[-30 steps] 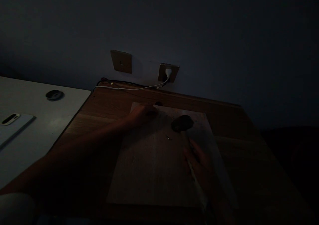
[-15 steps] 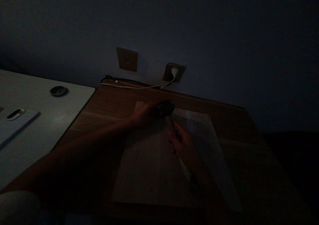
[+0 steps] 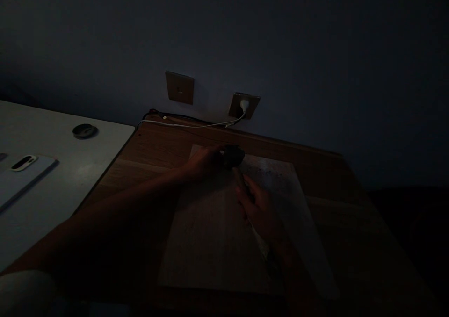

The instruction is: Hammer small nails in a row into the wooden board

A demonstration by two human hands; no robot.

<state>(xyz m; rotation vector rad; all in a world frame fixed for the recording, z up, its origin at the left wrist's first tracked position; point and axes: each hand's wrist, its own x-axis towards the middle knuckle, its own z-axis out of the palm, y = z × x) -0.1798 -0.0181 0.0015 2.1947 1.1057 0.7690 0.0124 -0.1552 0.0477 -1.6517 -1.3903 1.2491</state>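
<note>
The room is very dark. A pale cutting board [image 3: 210,242] lies on a wooden table [image 3: 147,153]. At the board's far edge sits a dark round object [image 3: 233,155]. My left hand [image 3: 203,161] reaches across the board, its fingers curled against the left side of that object. My right hand [image 3: 260,208] rests on the middle of the board, closed on a long thin tool [image 3: 240,176] that points up at the dark object. I cannot make out what kind of tool it is. A pale part of it shows below the hand.
A white tabletop [image 3: 70,167] adjoins on the left, with a flat pale device [image 3: 24,172] and a small round dark item [image 3: 84,130]. On the wall behind are a switch plate [image 3: 179,87] and a socket [image 3: 243,105] with a white plug and cable [image 3: 189,125].
The dark round object went from the board's far middle to its far left edge, beside my left hand. My right hand moved up and left with the tool. Over the last half second little shifted.
</note>
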